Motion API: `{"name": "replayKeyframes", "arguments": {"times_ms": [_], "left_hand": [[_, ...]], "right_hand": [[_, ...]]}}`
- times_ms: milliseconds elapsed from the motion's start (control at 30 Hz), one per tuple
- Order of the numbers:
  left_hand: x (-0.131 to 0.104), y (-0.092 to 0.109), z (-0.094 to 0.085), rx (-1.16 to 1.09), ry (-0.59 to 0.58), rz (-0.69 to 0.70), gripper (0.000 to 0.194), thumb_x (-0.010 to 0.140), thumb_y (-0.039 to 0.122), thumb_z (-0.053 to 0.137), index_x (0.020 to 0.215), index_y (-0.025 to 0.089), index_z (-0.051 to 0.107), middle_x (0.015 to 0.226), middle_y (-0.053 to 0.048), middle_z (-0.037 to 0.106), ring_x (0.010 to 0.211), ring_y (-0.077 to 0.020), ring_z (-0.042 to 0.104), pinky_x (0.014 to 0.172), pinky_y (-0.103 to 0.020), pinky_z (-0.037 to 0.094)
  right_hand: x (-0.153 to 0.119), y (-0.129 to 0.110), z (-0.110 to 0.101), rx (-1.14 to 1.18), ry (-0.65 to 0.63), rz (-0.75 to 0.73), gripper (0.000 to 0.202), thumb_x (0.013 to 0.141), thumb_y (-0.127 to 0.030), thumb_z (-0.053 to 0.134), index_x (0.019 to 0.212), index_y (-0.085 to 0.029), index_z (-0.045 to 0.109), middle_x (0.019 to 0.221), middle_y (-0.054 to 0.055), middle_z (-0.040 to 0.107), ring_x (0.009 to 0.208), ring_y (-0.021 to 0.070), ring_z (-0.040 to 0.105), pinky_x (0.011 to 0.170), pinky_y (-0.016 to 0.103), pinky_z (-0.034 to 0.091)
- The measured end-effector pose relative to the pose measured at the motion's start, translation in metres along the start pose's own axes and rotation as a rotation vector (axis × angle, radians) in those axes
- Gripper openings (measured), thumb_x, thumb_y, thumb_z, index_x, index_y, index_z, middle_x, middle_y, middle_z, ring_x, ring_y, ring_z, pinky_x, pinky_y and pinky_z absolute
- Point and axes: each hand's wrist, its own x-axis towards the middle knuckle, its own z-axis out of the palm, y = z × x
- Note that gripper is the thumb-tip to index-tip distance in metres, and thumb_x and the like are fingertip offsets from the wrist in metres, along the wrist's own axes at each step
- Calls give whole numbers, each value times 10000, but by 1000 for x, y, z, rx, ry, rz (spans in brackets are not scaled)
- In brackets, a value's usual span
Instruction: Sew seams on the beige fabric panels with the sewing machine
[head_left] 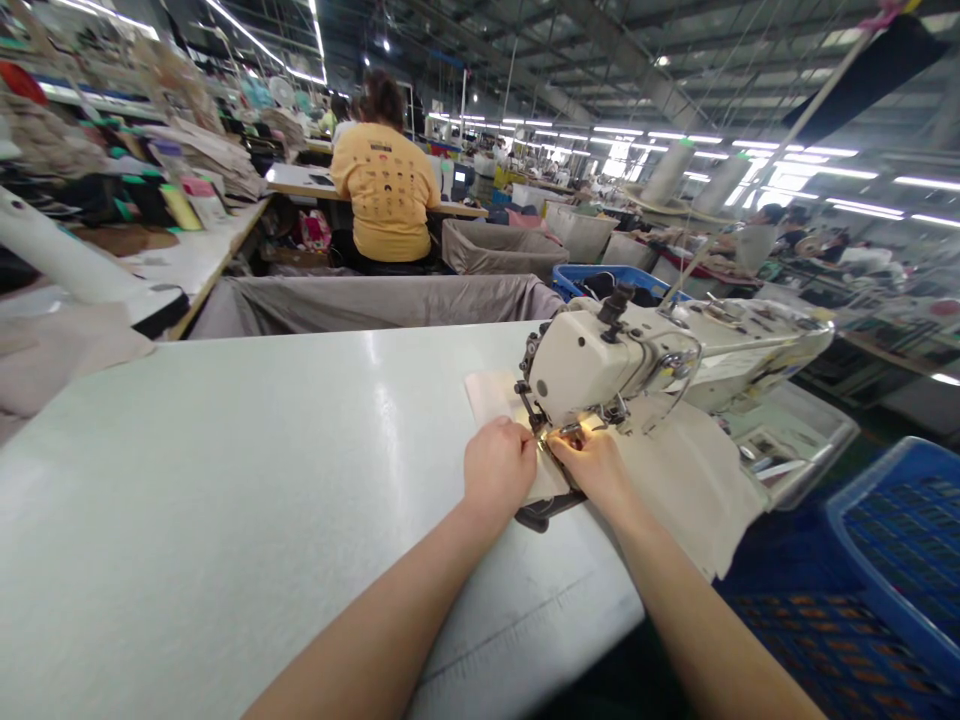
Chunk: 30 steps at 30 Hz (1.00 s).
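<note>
A cream sewing machine [581, 365] stands at the right end of the pale table, its needle area lit by a small lamp. Pale fabric [491, 395] lies under the needle area, and a larger cream piece [686, 465] spreads out to the right and hangs over the edge. My left hand [501, 468] is closed on the fabric just left of the needle. Close by on the right, my right hand [596, 468] pinches with thumb and forefinger beside the presser foot; its fingertips hide what they hold.
The white table [262, 480] has ruler marks near its front edge. Blue crates [900, 540] stand at the lower right. Behind the table are a grey cloth-lined bin [390, 305] and a seated person in a yellow shirt [386, 190].
</note>
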Motion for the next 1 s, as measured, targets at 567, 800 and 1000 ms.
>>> {"name": "replayKeyframes", "arguments": {"times_ms": [567, 800, 1000], "left_hand": [[-1, 6, -5, 6, -36, -8, 280, 939, 212, 506, 836, 216, 766, 903, -45, 694, 885, -187, 653, 756, -276, 473], [0, 6, -3, 15, -23, -13, 287, 939, 207, 503, 851, 217, 776, 900, -43, 699, 873, -187, 660, 736, -277, 470], [0, 6, -2, 14, -9, -8, 289, 938, 215, 502, 838, 215, 773, 890, -47, 698, 870, -192, 661, 731, -276, 471]], "right_hand": [[1, 5, -4, 7, 0, 6, 272, 688, -493, 585, 601, -238, 542, 487, -24, 524, 495, 174, 492, 487, 290, 326], [1, 8, -3, 15, -3, 1, 283, 692, -499, 587, 613, -230, 550, 495, -23, 532, 498, 172, 494, 495, 289, 329], [2, 8, -4, 21, 0, 10, 273, 689, -490, 602, 633, -224, 572, 509, -19, 560, 507, 178, 513, 493, 288, 334]]}}
